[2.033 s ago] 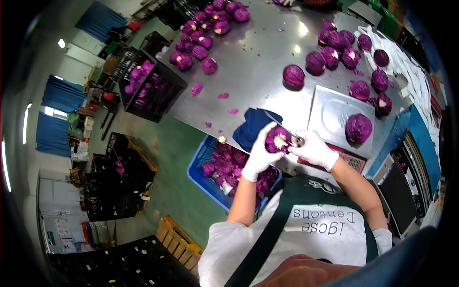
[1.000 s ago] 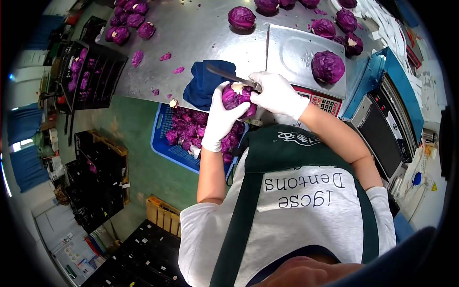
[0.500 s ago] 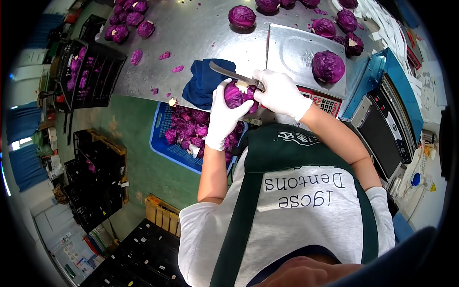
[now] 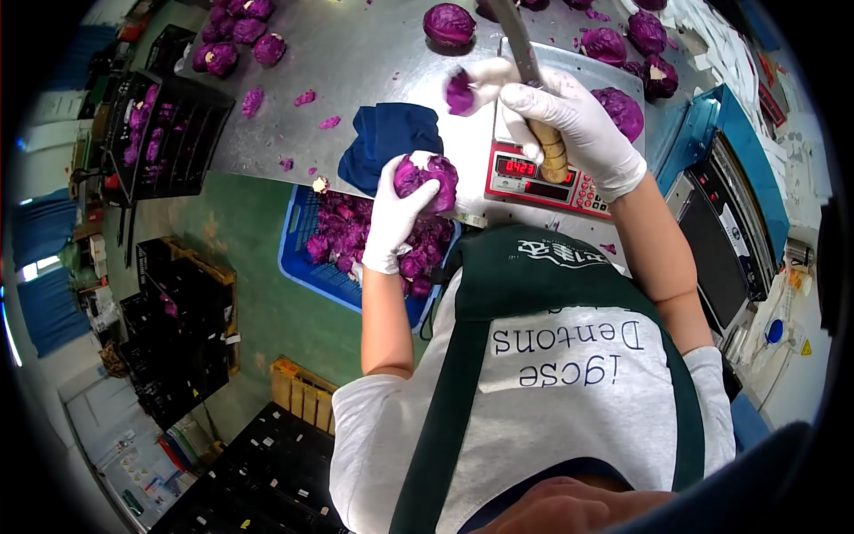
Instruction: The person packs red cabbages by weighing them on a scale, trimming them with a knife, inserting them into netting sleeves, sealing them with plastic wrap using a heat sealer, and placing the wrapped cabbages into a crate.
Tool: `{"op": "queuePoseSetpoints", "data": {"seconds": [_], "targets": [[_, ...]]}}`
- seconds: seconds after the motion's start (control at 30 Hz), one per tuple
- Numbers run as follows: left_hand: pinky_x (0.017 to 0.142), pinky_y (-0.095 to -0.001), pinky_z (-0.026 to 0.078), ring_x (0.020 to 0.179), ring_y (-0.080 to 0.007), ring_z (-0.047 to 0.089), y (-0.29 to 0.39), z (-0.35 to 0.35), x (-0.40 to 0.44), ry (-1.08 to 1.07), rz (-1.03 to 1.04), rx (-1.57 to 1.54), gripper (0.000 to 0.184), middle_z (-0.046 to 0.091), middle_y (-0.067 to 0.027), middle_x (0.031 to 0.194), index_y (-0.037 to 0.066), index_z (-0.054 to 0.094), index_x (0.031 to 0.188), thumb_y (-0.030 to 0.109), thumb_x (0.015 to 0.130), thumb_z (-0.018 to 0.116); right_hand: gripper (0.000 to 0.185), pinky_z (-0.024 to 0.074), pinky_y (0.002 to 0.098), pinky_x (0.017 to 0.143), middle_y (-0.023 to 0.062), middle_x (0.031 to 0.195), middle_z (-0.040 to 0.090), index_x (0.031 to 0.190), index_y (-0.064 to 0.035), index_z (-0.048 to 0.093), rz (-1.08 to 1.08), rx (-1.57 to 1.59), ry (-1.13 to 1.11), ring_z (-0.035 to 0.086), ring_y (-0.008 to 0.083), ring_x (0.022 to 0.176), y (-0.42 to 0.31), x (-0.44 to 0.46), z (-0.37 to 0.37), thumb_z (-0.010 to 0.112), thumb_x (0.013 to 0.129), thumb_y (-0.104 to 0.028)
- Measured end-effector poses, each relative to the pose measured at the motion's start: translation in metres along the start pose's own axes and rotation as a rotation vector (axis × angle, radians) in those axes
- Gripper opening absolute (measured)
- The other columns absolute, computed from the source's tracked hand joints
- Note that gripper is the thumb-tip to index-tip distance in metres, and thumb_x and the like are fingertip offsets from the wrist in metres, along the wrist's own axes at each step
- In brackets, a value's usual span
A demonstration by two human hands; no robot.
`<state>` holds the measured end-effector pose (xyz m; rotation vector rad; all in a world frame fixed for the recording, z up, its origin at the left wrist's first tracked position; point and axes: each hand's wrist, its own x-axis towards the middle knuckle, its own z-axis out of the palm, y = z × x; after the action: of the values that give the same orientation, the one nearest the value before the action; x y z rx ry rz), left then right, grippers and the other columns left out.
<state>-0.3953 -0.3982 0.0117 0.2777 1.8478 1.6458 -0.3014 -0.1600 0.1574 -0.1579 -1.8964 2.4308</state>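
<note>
My left hand (image 4: pixel 393 218), in a white glove, holds a trimmed red cabbage (image 4: pixel 436 185) with its pale stem end up, above the edge of a blue crate (image 4: pixel 307 278) of purple leaves. My gloved right hand (image 4: pixel 574 116) grips a knife (image 4: pixel 553 153) by its wooden handle, the blade pointing up and away. At its blurred, outstretched fingers is a loose purple leaf piece (image 4: pixel 460 93). The hand is over a red scale (image 4: pixel 578 198) with lit digits. Another cabbage (image 4: pixel 620 112) on the scale's metal plate is partly hidden.
A dark blue cloth (image 4: pixel 389 142) lies at the near edge of the metal table (image 4: pixel 356 71). Whole cabbages sit at the back left and right, with leaf scraps at the left. A black crate (image 4: pixel 169 133) of cabbage stands further left.
My right hand has moved right and away from the held cabbage, with the knife now turned upward and a leaf piece at its fingers. My left hand and its cabbage shifted slightly left.
</note>
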Motion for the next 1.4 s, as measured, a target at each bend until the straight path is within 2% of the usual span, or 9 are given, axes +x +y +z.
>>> {"op": "queuePoseSetpoints", "data": {"seconds": [0.17, 0.4, 0.47, 0.53, 0.63, 0.8, 0.93, 1.07, 1.4], "targets": [[0.102, -0.0297, 0.04, 0.115, -0.0172, 0.054, 0.003, 0.009, -0.008, -0.341, -0.115, -0.303, 0.054, 0.054, -0.0104, 0.128, -0.003, 0.04, 0.138, 0.023, 0.094, 0.057, 0.061, 0.0495, 0.0309, 0.083, 0.0148, 0.107, 0.06, 0.128, -0.0036, 0.057, -0.237, -0.715, -0.24, 0.061, 0.0208, 0.094, 0.051, 0.016, 0.026, 0.074, 0.079, -0.035], [0.107, -0.0418, 0.039, 0.122, -0.0256, 0.051, -0.017, 0.029, -0.025, -0.345, -0.29, -0.731, 0.054, 0.05, -0.0146, 0.134, 0.007, 0.04, 0.139, 0.035, 0.094, 0.053, 0.032, 0.0493, 0.0282, 0.063, 0.0067, 0.075, 0.064, 0.099, -0.0008, 0.067, 0.173, -0.586, -0.255, 0.058, 0.0153, 0.066, 0.097, 0.024, 0.006, 0.065, 0.087, -0.03], [0.087, -0.0405, 0.055, 0.107, -0.0285, 0.061, -0.022, 0.038, -0.02, -0.388, -0.395, -1.034, 0.053, 0.057, -0.0187, 0.122, -0.001, 0.043, 0.134, 0.037, 0.097, 0.045, 0.024, 0.0487, 0.0279, 0.064, 0.0057, 0.076, 0.064, 0.096, -0.0015, 0.067, 0.286, -0.468, -0.142, 0.056, 0.0126, 0.063, 0.097, 0.027, 0.006, 0.065, 0.087, -0.023], [0.065, -0.04, 0.059, 0.086, -0.0352, 0.067, -0.018, 0.034, -0.008, -1.112, -0.34, -1.24, 0.066, 0.059, -0.0284, 0.109, -0.006, 0.042, 0.131, 0.049, 0.095, 0.04, 0.02, 0.0425, 0.0223, 0.048, 0.002, 0.074, 0.062, 0.099, -0.0015, 0.064, 0.326, -0.303, 0.109, 0.049, 0.0057, 0.05, 0.11, 0.03, -0.004, 0.062, 0.089, -0.019], [0.039, -0.0282, 0.048, 0.044, -0.0257, 0.055, -0.01, 0.042, -0.025, -0.513, -0.383, -1.429, 0.07, 0.057, -0.0304, 0.091, -0.007, 0.043, 0.127, 0.053, 0.091, 0.042, 0.03, 0.0408, 0.0197, 0.051, 0.0018, 0.085, 0.067, 0.109, -0.0052, 0.064, 0.25, -0.067, 0.142, 0.048, 0.0026, 0.055, 0.113, 0.031, -0.008, 0.064, 0.089, -0.029], [0.034, -0.0205, 0.038, 0.037, -0.0125, 0.045, -0.016, 0.04, -0.018, -0.707, -0.477, -1.429, 0.063, 0.059, -0.0236, 0.089, -0.005, 0.045, 0.126, 0.048, 0.093, 0.045, 0.048, 0.0408, 0.0184, 0.048, -0.0024, 0.082, 0.063, 0.128, -0.009, 0.055, 0.34, 0.036, -0.16, 0.049, 0.0017, 0.054, 0.1, 0.025, 0.007, 0.062, 0.092, -0.039], [0.059, -0.0286, 0.055, 0.08, -0.0209, 0.065, -0.049, 0.033, -0.006, -0.507, -0.529, -0.809, 0.05, 0.062, -0.015, 0.116, 0.003, 0.048, 0.128, 0.042, 0.098, 0.039, 0.041, 0.0388, 0.0178, 0.043, -0.0045, 0.073, 0.058, 0.104, -0.0071, 0.064, 0.442, 0.092, -0.052, 0.048, 0.0025, 0.049, 0.114, 0.024, 0.0, 0.064, 0.09, -0.046], [0.096, -0.0546, 0.045, 0.126, -0.031, 0.048, 0.001, 0.047, -0.023, -0.104, -0.397, -0.968, 0.065, 0.044, -0.0105, 0.142, 0.015, 0.037, 0.143, 0.06, 0.095, 0.038, 0.042, 0.038, 0.0185, 0.043, -0.0038, 0.072, 0.057, 0.099, -0.0064, 0.065, 0.605, 0.022, -0.054, 0.046, 0.0035, 0.05, 0.126, 0.019, -0.009, 0.065, 0.088, -0.047], [0.073, -0.0415, 0.058, 0.115, -0.0308, 0.057, -0.008, 0.034, -0.017, -0.333, -0.447, -1.391, 0.066, 0.056, -0.0143, 0.126, 0.014, 0.046, 0.135, 0.061, 0.088, 0.049, 0.023, 0.0433, 0.0199, 0.047, -0.001, 0.08, 0.057, 0.103, -0.0052, 0.058, 0.36, 0.297, 0.378, 0.051, 0.0057, 0.056, 0.155, 0.014, 0.0, 0.069, 0.088, -0.019]]}}
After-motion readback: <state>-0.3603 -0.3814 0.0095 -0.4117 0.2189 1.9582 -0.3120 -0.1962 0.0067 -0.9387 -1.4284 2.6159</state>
